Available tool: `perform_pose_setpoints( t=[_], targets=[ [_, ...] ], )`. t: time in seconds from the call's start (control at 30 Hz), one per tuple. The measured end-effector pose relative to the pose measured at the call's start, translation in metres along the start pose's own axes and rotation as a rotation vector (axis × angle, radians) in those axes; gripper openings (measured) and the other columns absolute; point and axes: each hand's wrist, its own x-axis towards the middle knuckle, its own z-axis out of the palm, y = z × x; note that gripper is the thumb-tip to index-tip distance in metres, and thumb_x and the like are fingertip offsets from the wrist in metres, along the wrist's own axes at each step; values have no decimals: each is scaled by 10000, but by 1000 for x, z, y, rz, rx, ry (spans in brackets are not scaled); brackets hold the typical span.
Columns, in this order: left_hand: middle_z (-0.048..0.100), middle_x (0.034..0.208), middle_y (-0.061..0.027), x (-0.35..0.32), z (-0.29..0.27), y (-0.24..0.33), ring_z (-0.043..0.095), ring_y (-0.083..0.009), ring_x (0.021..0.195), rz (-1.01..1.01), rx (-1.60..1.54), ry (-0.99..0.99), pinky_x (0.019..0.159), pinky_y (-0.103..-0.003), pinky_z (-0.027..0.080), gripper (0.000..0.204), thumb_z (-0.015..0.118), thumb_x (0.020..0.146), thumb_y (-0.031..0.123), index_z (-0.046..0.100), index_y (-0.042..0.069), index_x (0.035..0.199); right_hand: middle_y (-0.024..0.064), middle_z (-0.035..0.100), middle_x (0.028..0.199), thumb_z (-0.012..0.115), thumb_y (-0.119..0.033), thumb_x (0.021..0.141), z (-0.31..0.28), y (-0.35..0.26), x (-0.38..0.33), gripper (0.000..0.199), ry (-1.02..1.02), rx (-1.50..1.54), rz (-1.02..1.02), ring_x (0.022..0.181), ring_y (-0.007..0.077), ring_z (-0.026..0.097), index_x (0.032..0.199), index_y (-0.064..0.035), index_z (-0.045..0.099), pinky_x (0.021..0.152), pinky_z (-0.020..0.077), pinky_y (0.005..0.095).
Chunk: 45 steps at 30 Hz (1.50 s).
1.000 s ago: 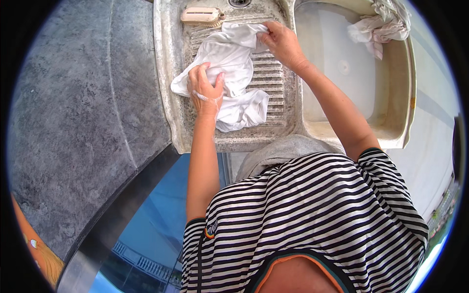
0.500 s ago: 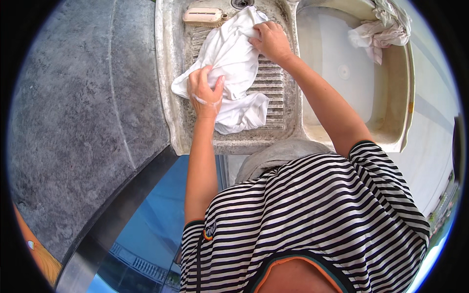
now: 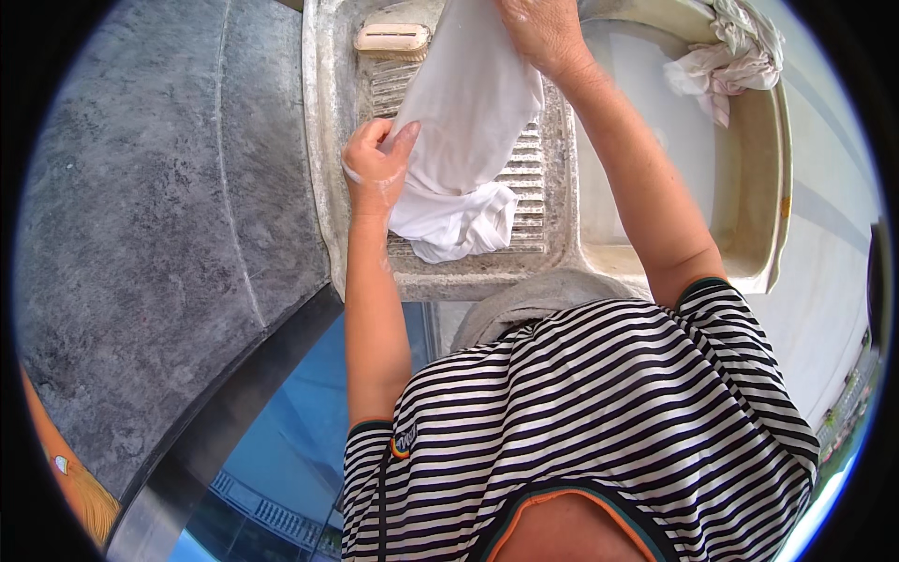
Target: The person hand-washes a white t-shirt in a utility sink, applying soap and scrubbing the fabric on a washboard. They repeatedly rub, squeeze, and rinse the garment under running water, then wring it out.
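A wet white garment (image 3: 473,112) is stretched over the ribbed washboard (image 3: 526,187) of a stone laundry sink. My right hand (image 3: 548,33) grips its far end, lifted toward the top of the picture; the fingertips are partly hidden. At the garment's left edge is my left hand (image 3: 375,169), fingers curled and thumb against the cloth, with suds on the wrist. The near end of the garment lies bunched on the ribs. Beyond my left hand, a pale scrubbing brush (image 3: 393,37) rests bristles down at the washboard's far left.
To the right is a basin (image 3: 646,131) of cloudy water, with crumpled pale cloth (image 3: 735,56) draped over its far right corner. A grey stone counter (image 3: 131,187) adjoins the sink on the left. The sink's front rim (image 3: 449,283) runs close to my body.
My right hand has risen and moved away from me, pulling the garment's far end up and taut. My left hand has shifted slightly left, to the cloth's edge.
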Motion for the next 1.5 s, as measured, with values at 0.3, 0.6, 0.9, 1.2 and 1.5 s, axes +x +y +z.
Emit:
perform_pose_setpoints(
  t=[0.3,0.6,0.9,1.2,1.5],
  targets=[
    [687,1117,-131,0,-9,-21,629,-260,1104,-371,-1535,181,998,-431,488,224,663,974,256,672,39,1027,43,712,1018,760,-254,892,-46,32,-45,258,-808,-67,275,944,153,677,1045,-49,732,899,544,341],
    [642,1096,-78,-6,59,-37,615,-210,1086,-177,-2141,-562,1000,-388,478,379,489,1044,434,609,81,1111,133,690,786,708,-287,803,87,-20,-143,202,-664,-297,-142,775,366,689,797,-89,664,765,557,466],
    [627,1071,-72,-3,65,-33,643,-195,996,-420,-1928,-452,954,-416,538,312,455,1042,400,562,108,1062,113,685,811,738,-280,766,84,-26,-138,207,-634,-315,-149,791,317,709,783,-102,634,689,570,458],
    [630,1247,-141,-9,63,32,629,-267,1155,-723,-1295,76,959,-398,535,499,614,1009,401,555,6,1309,176,717,803,675,-373,889,45,65,-82,309,-559,-656,-38,769,372,702,872,-65,699,733,574,446],
    [363,1463,-272,-67,38,-5,380,-436,1371,237,235,202,1121,-544,320,1201,881,672,588,268,19,1534,24,644,698,697,-265,939,18,-78,25,280,-47,64,-188,684,87,557,834,-7,669,646,490,316]
  ],
)
